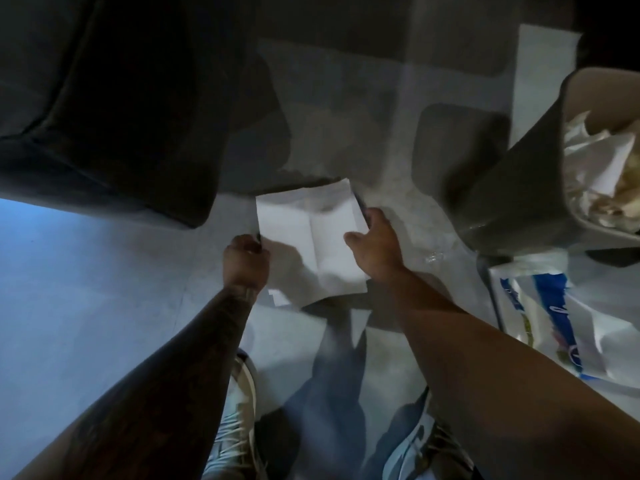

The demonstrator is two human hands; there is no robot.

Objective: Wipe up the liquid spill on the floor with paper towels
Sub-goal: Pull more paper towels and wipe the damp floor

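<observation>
A white paper towel (308, 233) with fold creases is spread open between my two hands, held above the grey floor. My left hand (246, 259) pinches its left edge. My right hand (375, 245) grips its right edge, thumb on top. A small wet glint of liquid (433, 258) shows on the floor just right of my right hand. The floor under the towel is hidden, so I cannot tell whether liquid lies there.
A dark sofa (114, 109) fills the upper left. A grey bin (540, 188) holding crumpled used paper stands at right. Below the bin lies a white and blue paper towel package (554, 320). My two shoes (235, 427) stand at the bottom.
</observation>
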